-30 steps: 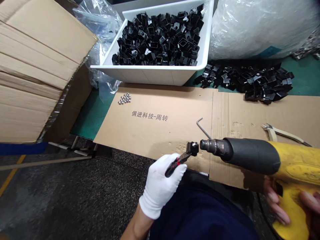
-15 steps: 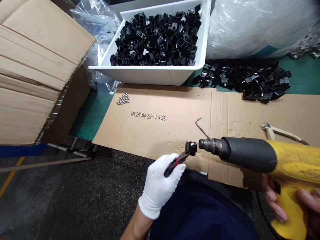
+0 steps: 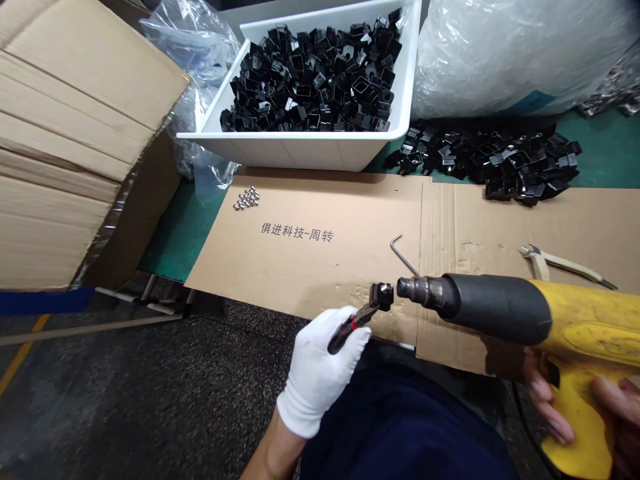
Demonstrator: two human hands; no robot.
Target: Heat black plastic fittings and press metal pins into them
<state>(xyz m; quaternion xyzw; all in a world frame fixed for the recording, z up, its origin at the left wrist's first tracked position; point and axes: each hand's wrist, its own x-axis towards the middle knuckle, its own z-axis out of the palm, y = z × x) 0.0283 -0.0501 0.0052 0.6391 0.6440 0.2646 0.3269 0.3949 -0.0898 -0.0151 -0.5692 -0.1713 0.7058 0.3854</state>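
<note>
In a white glove, my left hand (image 3: 320, 367) is closed round pliers (image 3: 345, 331) with dark and red handles. Their jaws hold a small black part (image 3: 382, 297) with a bit of shiny metal on it. My bare right hand (image 3: 575, 407) grips the handle of a yellow heat gun (image 3: 590, 327). The gun's metal nozzle (image 3: 423, 292) points left, close to the black part, with a narrow gap between them. Behind the nozzle, a bent hex key (image 3: 404, 257) lies on the cardboard (image 3: 300, 267).
A white bin (image 3: 300, 150) full of black parts stands at the back, with loose black parts (image 3: 525, 163) right of it. Small metal pieces (image 3: 247, 198) lie on the cardboard's left. Cutters (image 3: 570, 265) rest behind the gun. A large carton (image 3: 75, 147) is at left.
</note>
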